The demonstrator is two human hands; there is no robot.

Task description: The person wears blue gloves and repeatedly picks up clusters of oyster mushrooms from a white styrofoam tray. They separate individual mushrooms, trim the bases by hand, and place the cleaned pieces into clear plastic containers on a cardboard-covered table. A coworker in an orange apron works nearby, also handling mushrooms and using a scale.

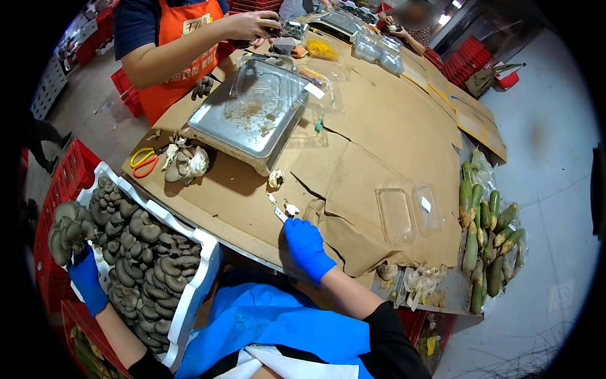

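Observation:
My left hand (88,279), in a blue glove, grips a cluster of grey oyster mushrooms (70,230) above the far left edge of a white foam box (208,242). More oyster mushrooms (142,265) fill that box. Over the near edge of the cardboard-covered table (378,147), my gloved right hand (305,246) is closed around a small knife; its short blade (280,215) points away from me. Just past the blade lie white mushroom scraps (292,209) and a trimmed stem end (276,179). The knife's handle is hidden in my fist.
A metal-topped scale (255,123) carries a clear plastic tray. Left of it are scissors (144,162) and a mushroom clump (185,165). An open clamshell container (396,215) lies to the right, near green radishes (492,237). A co-worker in an orange apron (189,61) stands across the table.

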